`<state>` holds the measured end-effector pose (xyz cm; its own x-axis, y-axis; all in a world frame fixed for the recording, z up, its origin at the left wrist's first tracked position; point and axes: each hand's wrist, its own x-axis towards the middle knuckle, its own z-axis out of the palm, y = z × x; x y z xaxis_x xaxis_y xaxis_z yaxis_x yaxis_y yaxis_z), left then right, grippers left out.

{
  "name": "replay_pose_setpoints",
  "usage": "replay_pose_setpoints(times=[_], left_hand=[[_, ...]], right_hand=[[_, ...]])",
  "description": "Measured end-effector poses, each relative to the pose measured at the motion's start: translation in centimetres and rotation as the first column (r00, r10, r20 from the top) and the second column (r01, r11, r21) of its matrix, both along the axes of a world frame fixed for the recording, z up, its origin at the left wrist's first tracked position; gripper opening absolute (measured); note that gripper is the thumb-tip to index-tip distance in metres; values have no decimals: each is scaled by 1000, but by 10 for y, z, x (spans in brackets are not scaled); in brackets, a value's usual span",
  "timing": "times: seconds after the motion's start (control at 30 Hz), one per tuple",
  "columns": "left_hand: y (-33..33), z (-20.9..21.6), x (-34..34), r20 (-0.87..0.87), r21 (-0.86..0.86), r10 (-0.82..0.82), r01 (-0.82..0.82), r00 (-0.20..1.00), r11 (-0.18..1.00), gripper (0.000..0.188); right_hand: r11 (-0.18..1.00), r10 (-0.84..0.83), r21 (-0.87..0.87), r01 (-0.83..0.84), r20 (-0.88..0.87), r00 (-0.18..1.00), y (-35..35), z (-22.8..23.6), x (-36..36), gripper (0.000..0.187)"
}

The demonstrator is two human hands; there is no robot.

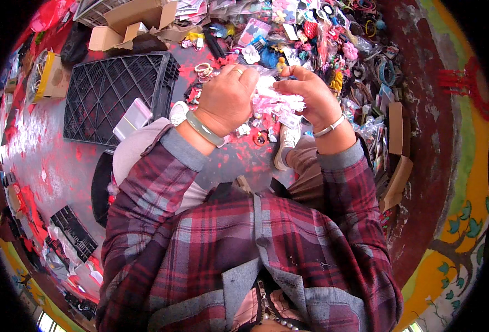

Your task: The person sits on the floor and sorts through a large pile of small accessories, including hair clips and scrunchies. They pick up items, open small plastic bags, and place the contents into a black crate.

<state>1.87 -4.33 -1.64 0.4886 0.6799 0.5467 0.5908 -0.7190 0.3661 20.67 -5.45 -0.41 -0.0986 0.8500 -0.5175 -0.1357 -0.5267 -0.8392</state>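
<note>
Between my hands, above the floor, hangs a frilly pale pink and white bunch [282,106], perhaps hair ties; its exact kind is hard to make out. My left hand [228,98] is curled, back upward, its fingertips closed at the bunch's left edge and partly hidden. Thumb and fingers of my right hand [312,95] pinch the bunch from the other side. Just past my hands lie a white flower ornament [250,53] and a pink flower card [254,32]. A beige ring-shaped band [203,69] lies left of them.
A black plastic crate [120,97] stands left, a clear packet [133,118] leaning at its edge. Behind it sits an open cardboard box [133,22]. A large heap of hair accessories [333,44] fills the far right. Cardboard flaps [397,130] border the right side.
</note>
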Motion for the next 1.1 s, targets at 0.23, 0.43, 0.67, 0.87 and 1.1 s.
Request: replay_pose_setpoints(times=[0.23, 0.43, 0.67, 0.87, 1.1], left_hand=[[-5, 0, 1, -65, 99, -20, 26, 998, 995, 10], [-4, -5, 1, 127, -186, -3, 27, 992, 982, 12], [7, -6, 0, 309, -497, 93, 77, 947, 864, 15], [7, -6, -2, 286, -514, -57, 203, 957, 833, 18], [7, -11, 3, 544, -556, -183, 515, 819, 652, 19]], right_hand=[[999, -34, 12, 34, -8, 999, 4, 3, 6, 37], [980, -187, -31, 198, -494, 849, 4, -5, 19, 30], [974, 79, 222, -44, -152, 985, -2, 16, 4, 52], [963, 191, 159, -218, 169, 967, 1, 17, 8, 55], [604, -48, 604, -521, 679, 732, -1, 22, 8, 77]])
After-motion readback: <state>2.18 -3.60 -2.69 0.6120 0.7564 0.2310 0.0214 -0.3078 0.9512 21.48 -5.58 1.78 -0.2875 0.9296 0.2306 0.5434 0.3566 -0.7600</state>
